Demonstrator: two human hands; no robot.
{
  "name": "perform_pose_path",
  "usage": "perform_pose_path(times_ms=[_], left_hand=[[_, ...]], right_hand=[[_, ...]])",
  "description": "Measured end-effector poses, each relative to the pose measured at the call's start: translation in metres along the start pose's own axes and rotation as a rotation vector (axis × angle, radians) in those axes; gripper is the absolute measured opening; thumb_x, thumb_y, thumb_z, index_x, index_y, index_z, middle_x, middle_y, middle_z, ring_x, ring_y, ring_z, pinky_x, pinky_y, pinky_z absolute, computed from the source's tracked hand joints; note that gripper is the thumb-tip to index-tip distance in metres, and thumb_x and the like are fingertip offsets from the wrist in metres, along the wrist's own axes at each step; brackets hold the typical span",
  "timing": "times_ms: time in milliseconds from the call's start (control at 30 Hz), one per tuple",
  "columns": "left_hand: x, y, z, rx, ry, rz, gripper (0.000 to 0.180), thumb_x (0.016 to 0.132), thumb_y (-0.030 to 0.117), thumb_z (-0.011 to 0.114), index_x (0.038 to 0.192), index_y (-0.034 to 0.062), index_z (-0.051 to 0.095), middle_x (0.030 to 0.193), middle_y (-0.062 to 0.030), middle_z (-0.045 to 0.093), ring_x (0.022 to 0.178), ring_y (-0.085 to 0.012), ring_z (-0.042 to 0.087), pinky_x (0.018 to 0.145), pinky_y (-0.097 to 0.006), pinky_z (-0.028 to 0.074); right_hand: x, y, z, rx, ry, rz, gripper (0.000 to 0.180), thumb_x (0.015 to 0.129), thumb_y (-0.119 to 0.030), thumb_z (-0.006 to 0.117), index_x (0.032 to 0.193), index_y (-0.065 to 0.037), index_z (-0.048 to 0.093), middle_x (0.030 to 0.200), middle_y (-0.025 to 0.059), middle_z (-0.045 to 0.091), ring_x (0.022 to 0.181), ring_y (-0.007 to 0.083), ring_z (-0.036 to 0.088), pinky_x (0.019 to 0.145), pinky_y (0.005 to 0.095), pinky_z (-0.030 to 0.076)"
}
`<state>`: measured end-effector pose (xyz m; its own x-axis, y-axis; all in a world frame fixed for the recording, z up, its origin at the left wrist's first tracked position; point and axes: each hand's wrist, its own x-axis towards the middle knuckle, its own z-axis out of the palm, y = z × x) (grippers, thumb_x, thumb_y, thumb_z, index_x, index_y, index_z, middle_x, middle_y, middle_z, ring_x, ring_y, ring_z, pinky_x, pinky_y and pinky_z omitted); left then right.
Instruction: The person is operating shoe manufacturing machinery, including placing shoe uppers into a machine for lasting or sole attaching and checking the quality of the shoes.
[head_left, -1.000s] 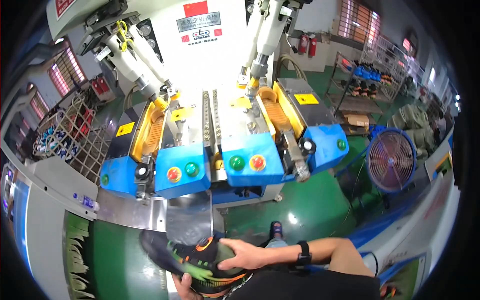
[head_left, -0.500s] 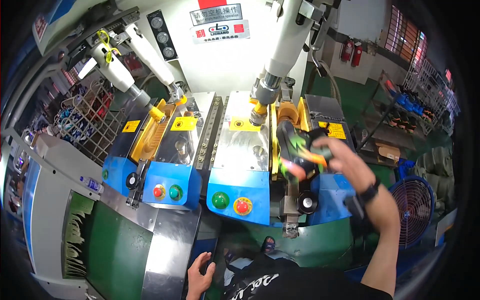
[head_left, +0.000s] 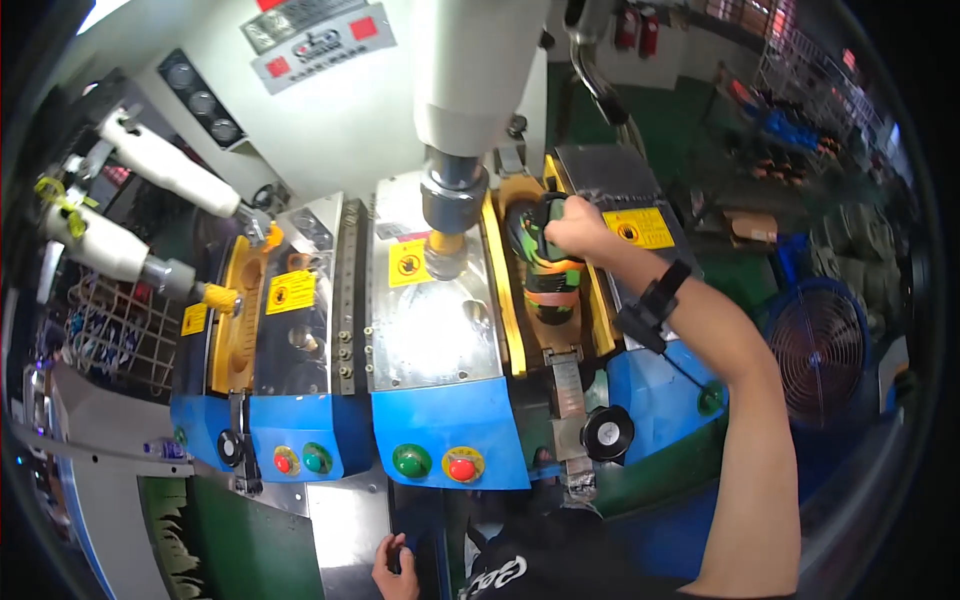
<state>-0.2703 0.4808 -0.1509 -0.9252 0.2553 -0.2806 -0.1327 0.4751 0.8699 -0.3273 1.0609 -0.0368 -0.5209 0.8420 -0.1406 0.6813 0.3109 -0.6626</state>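
A black shoe with green and orange patches (head_left: 552,300) lies lengthwise in the right-hand cradle of a pressing machine, between two yellow side pads (head_left: 503,290). My right hand (head_left: 580,228) is closed on the shoe's far end, around its dark collar; the fingertips are partly hidden. A black band with a dark box (head_left: 650,305) is on my right wrist. Low in the picture, by my dark shirt, my left hand (head_left: 396,572) hangs with its fingers bent and apart, holding nothing that I can see.
A thick white press cylinder (head_left: 470,90) hangs just left of the shoe. Green (head_left: 411,460) and red (head_left: 462,468) buttons sit on the blue front panel. A black knob (head_left: 607,435) stands before the cradle. Leftward is a second yellow cradle (head_left: 236,335); a round fan (head_left: 815,350) stands right.
The shoe has gone from above the right cradle down into it, moved by my right hand. My left hand's fingers are more bent. The view has turned and shifted.
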Motion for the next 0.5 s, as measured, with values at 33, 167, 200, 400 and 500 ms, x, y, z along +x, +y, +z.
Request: perform_pose_path(times_ms=[33,167,200,400,500], left_hand=[[0.003,-0.002,-0.001,0.013,-0.018,-0.009,0.035,0.091,0.001,0.057,0.125,-0.005,0.052,0.114,-0.0148,0.066,0.106,-0.0191,0.062,0.094,-0.03,0.047],[0.034,0.01,0.017,-0.024,-0.038,0.051,0.034,0.092,0.002,0.058,0.124,-0.0047,0.052,0.111,-0.0141,0.066,0.103,-0.0185,0.062,0.093,-0.03,0.047],[0.04,0.015,0.021,0.018,-0.098,0.051,0.034,0.092,0.002,0.057,0.125,-0.0049,0.051,0.112,-0.0143,0.066,0.103,-0.0182,0.062,0.093,-0.03,0.047],[0.065,0.01,0.028,-0.087,-0.149,0.066,0.034,0.093,0.001,0.057,0.125,-0.0058,0.051,0.111,-0.0146,0.065,0.104,-0.018,0.062,0.094,-0.029,0.047],[0.071,0.008,0.032,-0.053,-0.17,0.055,0.033,0.092,0.0,0.057,0.125,-0.0054,0.052,0.111,-0.014,0.065,0.104,-0.0173,0.062,0.094,-0.029,0.047]], right_hand=[[-0.008,-0.001,0.007,-0.056,0.041,-0.038,0.037,0.071,-0.017,0.065,0.097,0.009,0.064,0.11,0.0314,0.063,0.106,0.0393,0.062,0.089,0.0438,0.05],[-0.006,0.013,0.011,-0.086,0.087,-0.032,0.037,0.073,-0.017,0.064,0.097,0.01,0.064,0.109,0.0311,0.063,0.107,0.0401,0.061,0.092,0.0435,0.05],[-0.001,0.012,0.006,-0.082,0.023,-0.053,0.036,0.073,-0.017,0.064,0.096,0.01,0.064,0.108,0.0309,0.063,0.106,0.04,0.062,0.091,0.0432,0.05],[-0.027,0.015,0.048,-0.092,0.107,-0.139,0.049,0.073,-0.004,0.061,0.114,0.013,0.04,0.104,0.0362,0.057,0.1,0.0461,0.061,0.087,0.0474,0.051],[-0.033,0.017,0.057,-0.041,0.087,-0.137,0.052,0.076,-0.001,0.058,0.119,0.012,0.031,0.112,0.0365,0.051,0.101,0.0498,0.059,0.089,0.0497,0.05]])
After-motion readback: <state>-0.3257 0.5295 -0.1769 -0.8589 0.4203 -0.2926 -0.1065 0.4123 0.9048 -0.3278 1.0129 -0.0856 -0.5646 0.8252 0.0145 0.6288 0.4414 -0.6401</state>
